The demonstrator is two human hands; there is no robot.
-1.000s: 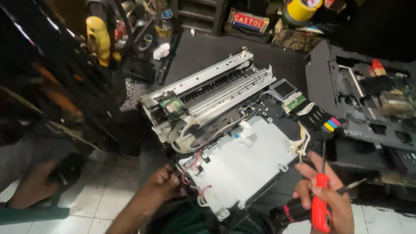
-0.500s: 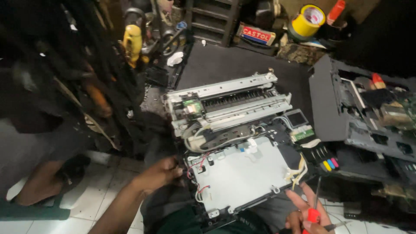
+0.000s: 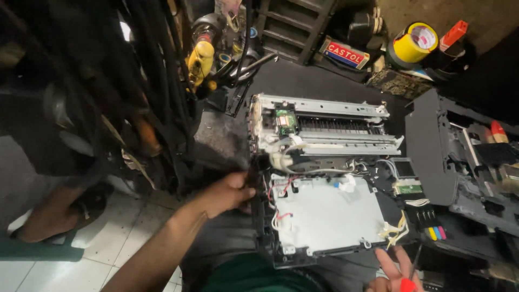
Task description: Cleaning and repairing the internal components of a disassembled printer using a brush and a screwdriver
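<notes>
A stripped printer chassis (image 3: 324, 178) lies in front of me, with a grey metal shield plate (image 3: 330, 216), loose wires and a carriage rail (image 3: 324, 119) exposed. My left hand (image 3: 230, 192) grips the chassis's left edge beside the red wires. My right hand (image 3: 392, 270) sits at the bottom edge, partly cut off, fingers spread around a red-handled screwdriver (image 3: 408, 284) whose shaft points up toward the chassis's lower right corner.
A dark plastic printer housing (image 3: 459, 157) lies to the right. Yellow tape rolls (image 3: 413, 43), a small red box (image 3: 346, 54) and clutter sit at the back. Dark cables and a yellow-handled tool (image 3: 200, 62) hang at the left. Someone's foot (image 3: 48, 216) rests on the white tiles.
The view has swung left and down. My right hand with the screwdriver has dropped to the frame's bottom edge. My left hand stays on the chassis's left side.
</notes>
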